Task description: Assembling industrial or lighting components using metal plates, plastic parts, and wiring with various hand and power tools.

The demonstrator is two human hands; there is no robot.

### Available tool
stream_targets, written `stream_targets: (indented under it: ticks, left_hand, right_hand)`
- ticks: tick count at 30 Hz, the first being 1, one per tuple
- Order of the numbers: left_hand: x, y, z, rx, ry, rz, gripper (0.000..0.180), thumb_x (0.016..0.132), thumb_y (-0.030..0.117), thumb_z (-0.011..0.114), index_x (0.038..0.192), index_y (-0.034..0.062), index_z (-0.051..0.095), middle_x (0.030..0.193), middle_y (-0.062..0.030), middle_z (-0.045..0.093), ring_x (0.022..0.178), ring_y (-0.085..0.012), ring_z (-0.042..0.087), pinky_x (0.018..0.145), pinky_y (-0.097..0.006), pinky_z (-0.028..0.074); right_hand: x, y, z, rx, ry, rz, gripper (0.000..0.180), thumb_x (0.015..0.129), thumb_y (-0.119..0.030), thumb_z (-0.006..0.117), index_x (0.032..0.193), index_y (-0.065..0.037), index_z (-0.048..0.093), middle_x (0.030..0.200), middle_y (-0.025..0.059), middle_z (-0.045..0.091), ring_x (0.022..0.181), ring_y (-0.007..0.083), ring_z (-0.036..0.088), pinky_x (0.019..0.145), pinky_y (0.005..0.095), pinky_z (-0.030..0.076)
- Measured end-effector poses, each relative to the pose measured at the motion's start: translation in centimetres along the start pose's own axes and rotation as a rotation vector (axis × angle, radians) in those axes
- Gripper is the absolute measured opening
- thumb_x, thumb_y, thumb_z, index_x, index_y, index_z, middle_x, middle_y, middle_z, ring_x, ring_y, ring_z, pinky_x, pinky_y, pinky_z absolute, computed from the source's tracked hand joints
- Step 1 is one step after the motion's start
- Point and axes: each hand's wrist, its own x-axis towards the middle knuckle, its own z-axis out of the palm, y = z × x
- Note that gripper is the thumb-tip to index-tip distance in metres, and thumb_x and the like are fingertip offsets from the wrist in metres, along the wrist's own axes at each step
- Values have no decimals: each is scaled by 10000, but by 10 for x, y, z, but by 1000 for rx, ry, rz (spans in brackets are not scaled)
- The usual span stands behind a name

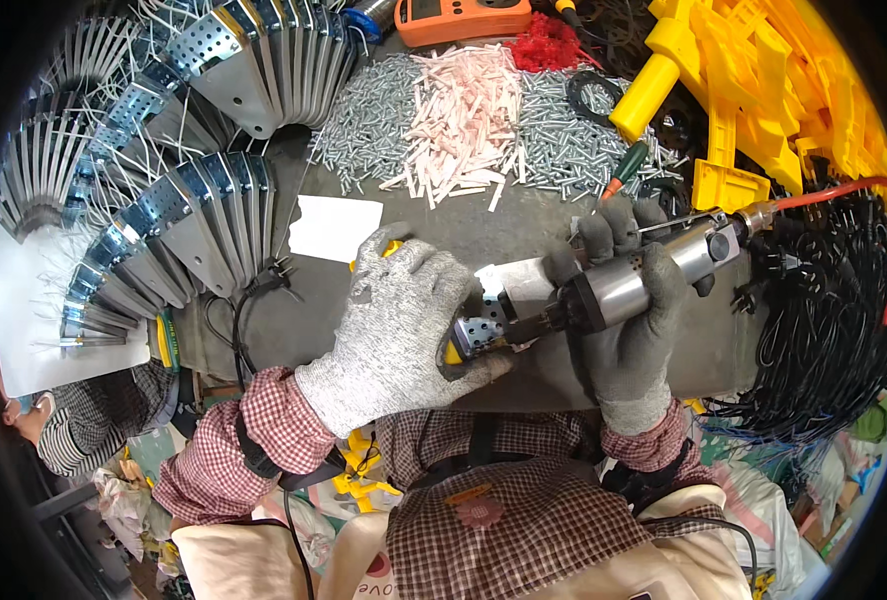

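My left hand [394, 320], in a grey speckled glove, is wrapped round a yellow plastic part [453, 354] with a perforated metal plate [481, 333] on it. Most of that part is hidden under the glove. My right hand [629, 330], in a glove with a dark grey palm, grips a silver air screwdriver [619, 292] lying across it. The tool's black nose points left at the perforated plate; whether its tip touches a screw there, I cannot tell. An orange air hose [834, 190] runs from its rear end.
Loose screws [364, 125] and pale strips [464, 120] lie heaped at the back, near an orange-cased device [464, 22] and a green-handled screwdriver [626, 170]. Fanned metal blades [204, 215] fill the left, yellow plastic parts [749, 100] and black cords [814, 320] the right. Another person [94, 420] is at lower left.
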Motion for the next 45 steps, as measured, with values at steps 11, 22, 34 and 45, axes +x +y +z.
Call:
stream_targets:
  ticks: [11, 22, 34, 45]
  left_hand:
    - [1, -2, 9, -110, 150, -110, 222, 680, 139, 701, 881, 93, 619, 769, -81, 586, 824, -324, 608, 1083, -517, 385]
    - [-4, -12, 11, -93, 141, -64, 367, 688, 207, 716, 997, 23, 642, 897, -133, 619, 894, -344, 595, 1016, -531, 398]
    - [-1, -8, 5, -229, 244, -2, 538, 724, 389, 777, 1111, 40, 642, 841, -97, 622, 831, -311, 592, 897, -498, 411]
    - [-100, 4, 18, 350, 136, -118, 753, 749, 405, 855, 1329, 20, 566, 1098, -178, 654, 1135, -325, 616, 1002, -541, 438]
  right_hand:
    - [18, -8, 13, -75, 63, -19, 479, 995, -187, 587, 1426, -140, 382, 1452, 153, 487, 1392, 335, 446, 1083, 641, 436]
    - [29, -18, -18, -182, -396, 26, 478, 993, -260, 617, 1426, -169, 435, 1481, 151, 492, 1429, 381, 398, 1100, 740, 327]
    - [31, -6, 8, -7, -128, 235, 227, 977, -244, 645, 1170, -129, 608, 1316, 109, 638, 1426, 330, 414, 1186, 653, 292]
    - [13, -19, 18, -102, -185, -13, 659, 916, -222, 685, 1506, -165, 398, 1515, 128, 476, 1420, 344, 424, 1175, 692, 255]
